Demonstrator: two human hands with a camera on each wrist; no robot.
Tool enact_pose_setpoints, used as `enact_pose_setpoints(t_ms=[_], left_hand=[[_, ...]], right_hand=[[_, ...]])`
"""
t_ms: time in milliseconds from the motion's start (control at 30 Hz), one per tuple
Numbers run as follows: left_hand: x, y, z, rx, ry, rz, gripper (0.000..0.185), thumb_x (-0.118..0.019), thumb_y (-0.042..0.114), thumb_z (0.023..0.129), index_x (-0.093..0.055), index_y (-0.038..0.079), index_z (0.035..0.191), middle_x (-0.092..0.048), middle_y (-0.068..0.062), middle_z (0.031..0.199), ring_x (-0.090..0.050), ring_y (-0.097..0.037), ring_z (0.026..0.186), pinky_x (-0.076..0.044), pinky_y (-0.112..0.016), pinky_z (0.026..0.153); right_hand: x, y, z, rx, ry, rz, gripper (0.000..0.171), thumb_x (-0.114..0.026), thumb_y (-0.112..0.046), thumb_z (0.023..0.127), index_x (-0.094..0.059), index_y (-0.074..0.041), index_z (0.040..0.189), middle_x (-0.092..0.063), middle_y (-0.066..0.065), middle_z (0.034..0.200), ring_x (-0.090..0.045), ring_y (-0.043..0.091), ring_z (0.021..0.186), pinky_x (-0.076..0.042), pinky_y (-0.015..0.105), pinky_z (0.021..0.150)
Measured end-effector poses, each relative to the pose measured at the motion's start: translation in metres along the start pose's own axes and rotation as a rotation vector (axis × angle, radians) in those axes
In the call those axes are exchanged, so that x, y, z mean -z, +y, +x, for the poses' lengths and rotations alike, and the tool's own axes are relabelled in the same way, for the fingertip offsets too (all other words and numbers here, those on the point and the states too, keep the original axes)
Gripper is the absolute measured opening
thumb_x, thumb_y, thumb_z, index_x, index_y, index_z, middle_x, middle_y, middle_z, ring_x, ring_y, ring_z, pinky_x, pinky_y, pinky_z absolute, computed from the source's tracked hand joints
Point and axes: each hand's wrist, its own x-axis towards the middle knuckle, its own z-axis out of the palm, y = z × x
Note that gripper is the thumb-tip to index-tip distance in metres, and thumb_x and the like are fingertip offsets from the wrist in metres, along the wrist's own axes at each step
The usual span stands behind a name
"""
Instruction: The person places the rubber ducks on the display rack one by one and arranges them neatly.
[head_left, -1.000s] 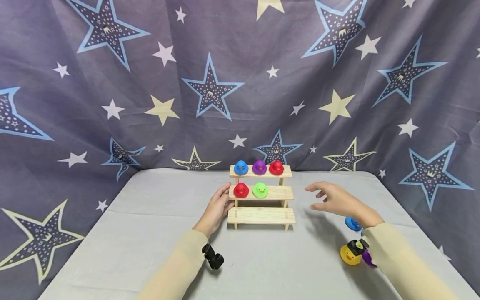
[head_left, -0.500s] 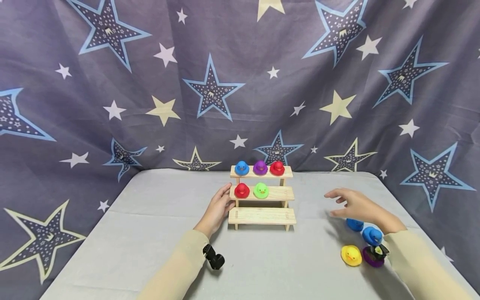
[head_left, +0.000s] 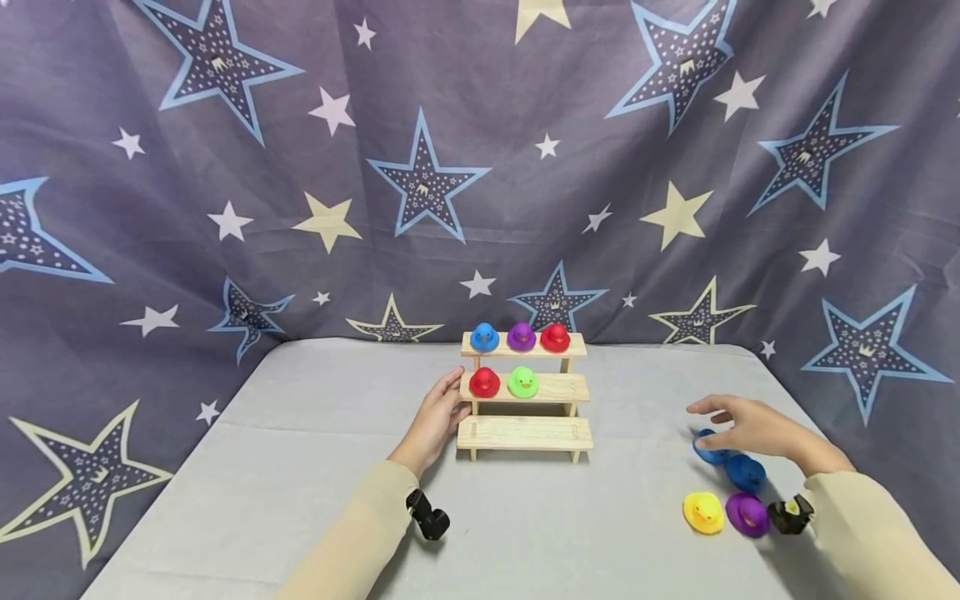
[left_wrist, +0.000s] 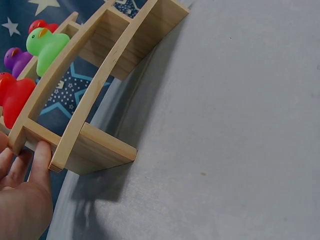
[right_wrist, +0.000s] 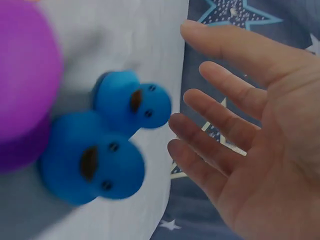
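A three-tier wooden display stand (head_left: 525, 433) stands mid-table. My left hand (head_left: 433, 418) holds its left end at the middle tier; in the left wrist view the fingers (left_wrist: 42, 162) lie against the frame. A blue, a purple and a red rubber duck (head_left: 555, 337) line the top tier. On the middle tier sit another red duck (head_left: 484, 382) and a green duck (head_left: 523, 382). My right hand (head_left: 761, 432) hovers at the right with fingers spread, holding nothing, over a blue duck (right_wrist: 132, 100). Beside that duck is a second blue duck (right_wrist: 92, 160).
A yellow duck (head_left: 703, 512) and a purple duck (head_left: 747, 513) lie on the grey tabletop (head_left: 585, 533) at the right, near the blue ones. Behind the table hangs a dark curtain (head_left: 480, 208) printed with stars.
My right hand has moved right and toward me, from beside the stand to above the loose ducks. My left hand stays at the stand, and the ducks on it have not moved.
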Motion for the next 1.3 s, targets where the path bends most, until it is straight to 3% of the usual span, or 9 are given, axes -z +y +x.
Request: enact_pose_setpoints(t_ms=[433, 633, 900, 1300], left_hand=[[0.000, -0.001, 0.000, -0.002, -0.003, 0.003, 0.060, -0.036, 0.003, 0.099, -0.024, 0.000, 0.157, -0.027, -0.022, 0.159, -0.035, -0.037, 0.142, -0.034, -0.045, 0.117], [0.001, -0.001, 0.000, -0.001, -0.005, 0.007, 0.059, -0.036, 0.003, 0.099, -0.025, 0.001, 0.157, -0.028, -0.022, 0.159, -0.035, -0.037, 0.142, -0.034, -0.045, 0.117], [0.001, -0.003, 0.001, 0.001, -0.005, -0.004, 0.059, -0.037, 0.003, 0.100, -0.025, 0.002, 0.157, -0.028, -0.022, 0.159, -0.036, -0.036, 0.142, -0.035, -0.044, 0.117], [0.001, -0.004, 0.002, -0.004, -0.001, -0.005, 0.058, -0.036, 0.005, 0.100, -0.024, 0.001, 0.157, -0.028, -0.022, 0.159, -0.037, -0.037, 0.141, -0.036, -0.043, 0.116]], right_hand=[[-0.010, 0.028, -0.008, -0.076, -0.095, 0.111, 0.058, -0.082, -0.023, 0.083, -0.060, 0.003, 0.130, -0.057, 0.029, 0.129, -0.058, 0.050, 0.111, -0.052, 0.063, 0.090], [-0.016, 0.038, -0.009, -0.077, -0.093, 0.132, 0.060, -0.083, -0.021, 0.081, -0.060, 0.003, 0.131, -0.058, 0.028, 0.127, -0.058, 0.044, 0.109, -0.053, 0.059, 0.089], [-0.022, 0.040, -0.009, -0.061, -0.041, 0.125, 0.059, -0.084, -0.018, 0.078, -0.061, 0.003, 0.128, -0.062, 0.022, 0.121, -0.059, 0.027, 0.098, -0.053, 0.043, 0.081], [-0.022, 0.040, -0.007, -0.093, -0.052, 0.105, 0.058, -0.083, -0.018, 0.080, -0.060, 0.001, 0.130, -0.061, 0.024, 0.123, -0.061, 0.028, 0.099, -0.054, 0.042, 0.080]])
